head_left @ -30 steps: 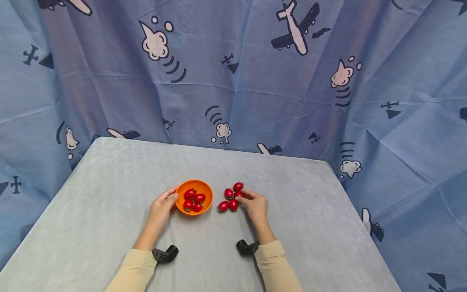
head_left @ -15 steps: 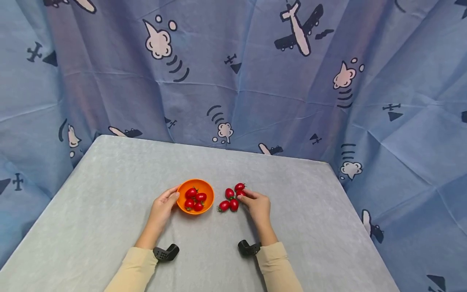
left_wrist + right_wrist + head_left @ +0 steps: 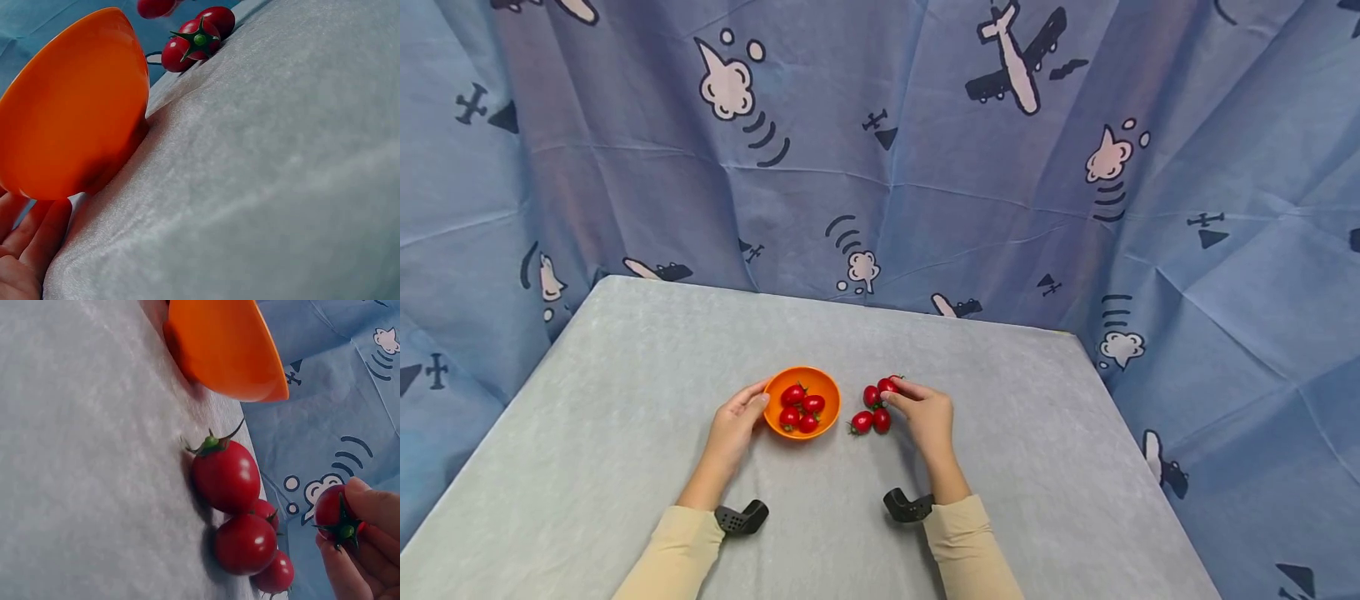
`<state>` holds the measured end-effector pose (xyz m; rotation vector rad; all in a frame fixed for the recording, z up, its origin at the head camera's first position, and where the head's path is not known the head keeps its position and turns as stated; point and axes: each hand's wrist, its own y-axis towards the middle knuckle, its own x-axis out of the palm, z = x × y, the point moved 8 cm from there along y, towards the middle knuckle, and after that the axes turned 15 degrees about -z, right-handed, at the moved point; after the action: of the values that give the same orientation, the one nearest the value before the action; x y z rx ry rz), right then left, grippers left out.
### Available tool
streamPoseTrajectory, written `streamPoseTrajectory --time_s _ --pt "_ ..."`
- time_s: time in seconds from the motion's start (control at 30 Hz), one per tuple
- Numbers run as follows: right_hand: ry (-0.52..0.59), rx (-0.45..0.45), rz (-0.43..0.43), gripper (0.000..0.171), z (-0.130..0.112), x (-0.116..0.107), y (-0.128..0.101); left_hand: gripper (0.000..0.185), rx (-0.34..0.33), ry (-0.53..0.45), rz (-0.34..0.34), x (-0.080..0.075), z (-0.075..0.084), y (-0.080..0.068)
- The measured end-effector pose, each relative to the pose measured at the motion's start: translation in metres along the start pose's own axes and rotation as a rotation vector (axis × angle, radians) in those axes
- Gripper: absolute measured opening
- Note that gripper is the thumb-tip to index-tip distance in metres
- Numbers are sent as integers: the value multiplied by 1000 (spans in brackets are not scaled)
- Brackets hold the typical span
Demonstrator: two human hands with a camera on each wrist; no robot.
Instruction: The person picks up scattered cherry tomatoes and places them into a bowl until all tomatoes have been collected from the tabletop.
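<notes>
An orange bowl (image 3: 822, 385) with several cherry tomatoes (image 3: 800, 407) in it stands on the grey table. My left hand (image 3: 757, 398) cups the bowl's left side, thumb at the rim; the left wrist view shows its fingers (image 3: 28, 234) against the bowl (image 3: 69, 119). Right of the bowl, several loose tomatoes (image 3: 871, 410) lie in a cluster. My right hand (image 3: 892, 392) pinches one tomato (image 3: 887, 385) just above that cluster. In the right wrist view the pinched tomato (image 3: 335, 517) hangs clear of the tomatoes on the cloth (image 3: 226, 476), with the bowl (image 3: 225, 347) beyond.
The grey cloth-covered table (image 3: 625, 400) is backed and flanked by a blue curtain printed with aeroplanes (image 3: 1000, 167). Its far edge runs just behind the bowl; the right edge slopes down past my right forearm.
My right hand has closed its fingertips on one tomato of the cluster and raised it slightly. The left hand and the bowl have stayed put.
</notes>
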<state>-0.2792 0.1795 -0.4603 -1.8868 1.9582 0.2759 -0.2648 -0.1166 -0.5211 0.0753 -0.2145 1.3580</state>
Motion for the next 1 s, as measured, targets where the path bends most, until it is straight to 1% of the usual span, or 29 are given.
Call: streamPoseTrajectory --time_s 0.13,0.27,0.73,0.87,0.97,1.0 --pt "21 30 -9 29 1 2 0 42 -1 -12 -2 3 -3 1" --pt "49 50 -17 30 -3 5 -1 42 14 -20 -3 4 -4 3" --pt "71 12 -73 30 -25 31 -1 42 0 5 9 0 0 2" --pt "101 -6 -88 31 -28 36 -2 42 -6 3 18 0 -1 1" --pt "114 -12 -83 31 -30 39 -3 42 -5 6 22 -1 -1 1" --pt "103 -14 -75 31 -31 39 -4 42 -5 12 19 -1 -1 1"
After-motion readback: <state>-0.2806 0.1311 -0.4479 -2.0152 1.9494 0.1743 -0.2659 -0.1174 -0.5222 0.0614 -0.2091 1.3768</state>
